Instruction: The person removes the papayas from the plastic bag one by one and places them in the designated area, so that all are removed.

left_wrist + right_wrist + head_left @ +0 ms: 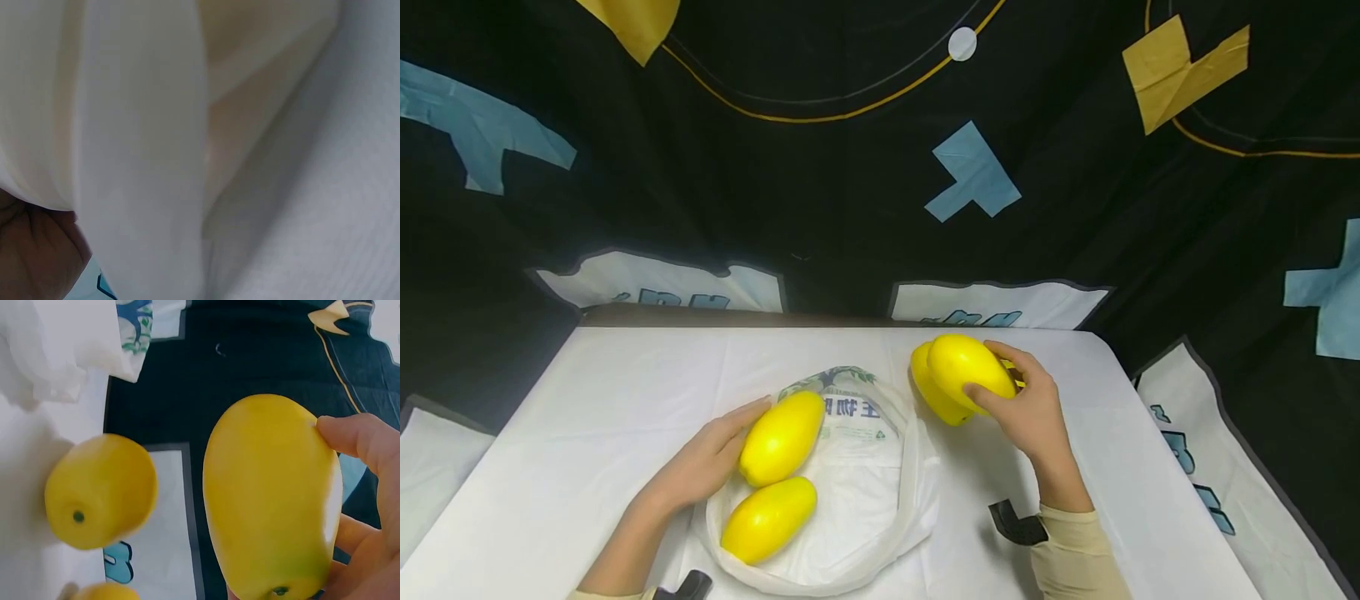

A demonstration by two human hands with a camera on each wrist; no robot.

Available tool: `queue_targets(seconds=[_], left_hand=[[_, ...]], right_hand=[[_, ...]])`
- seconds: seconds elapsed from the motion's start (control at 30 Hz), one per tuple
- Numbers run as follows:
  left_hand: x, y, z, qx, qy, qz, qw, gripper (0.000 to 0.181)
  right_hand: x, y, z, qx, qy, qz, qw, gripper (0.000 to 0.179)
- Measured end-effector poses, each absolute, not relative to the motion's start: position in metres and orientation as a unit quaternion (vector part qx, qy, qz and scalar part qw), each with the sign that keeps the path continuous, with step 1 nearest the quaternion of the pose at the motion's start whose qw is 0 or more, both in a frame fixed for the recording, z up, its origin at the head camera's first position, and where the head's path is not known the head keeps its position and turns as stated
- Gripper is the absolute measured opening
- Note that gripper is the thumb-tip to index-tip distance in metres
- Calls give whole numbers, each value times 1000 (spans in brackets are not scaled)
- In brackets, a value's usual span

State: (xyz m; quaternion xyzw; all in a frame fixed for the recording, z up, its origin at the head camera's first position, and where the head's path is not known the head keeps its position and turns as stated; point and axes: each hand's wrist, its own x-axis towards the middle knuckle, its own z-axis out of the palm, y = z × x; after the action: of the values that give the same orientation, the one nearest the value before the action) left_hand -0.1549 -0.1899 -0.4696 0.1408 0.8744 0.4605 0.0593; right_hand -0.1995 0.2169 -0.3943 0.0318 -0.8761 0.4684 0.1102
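Note:
In the head view my right hand [1026,404] grips a yellow mango [966,371] between thumb and fingers. Behind and below it, another mango [932,396] rests on the table. The right wrist view shows the held mango [272,494] large, with a second mango [100,490] beside it. An opened white plastic bag [865,500] lies at the middle, with two mangoes [782,437] at its left side. My left hand [711,458] reaches over the bag's left rim with straight fingers against the upper mango; its thumb is hidden. White film [144,150] fills much of the left wrist view.
A white cloth covers the table [625,383]. Part of a further mango [106,592] shows at the bottom of the right wrist view. Behind the table hangs a black curtain [775,192] with blue and yellow patches. Black straps [1018,525] sit at both wrists.

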Motion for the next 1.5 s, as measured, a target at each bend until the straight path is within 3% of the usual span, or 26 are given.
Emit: queue_targets(seconds=[0.8,1.2,1.5], left_hand=[[-156,-190,-471,145,876,457,57,49],[-156,-190,-471,130,873,465,69,51],[-158,-190,-472,134,876,458,65,51]], right_hand=[[-215,269,-403,-162,-846,483,161,64],[-229,299,-427,-229,-833,467,189,68],[-235,317,-450,-253,-839,447,180,68]])
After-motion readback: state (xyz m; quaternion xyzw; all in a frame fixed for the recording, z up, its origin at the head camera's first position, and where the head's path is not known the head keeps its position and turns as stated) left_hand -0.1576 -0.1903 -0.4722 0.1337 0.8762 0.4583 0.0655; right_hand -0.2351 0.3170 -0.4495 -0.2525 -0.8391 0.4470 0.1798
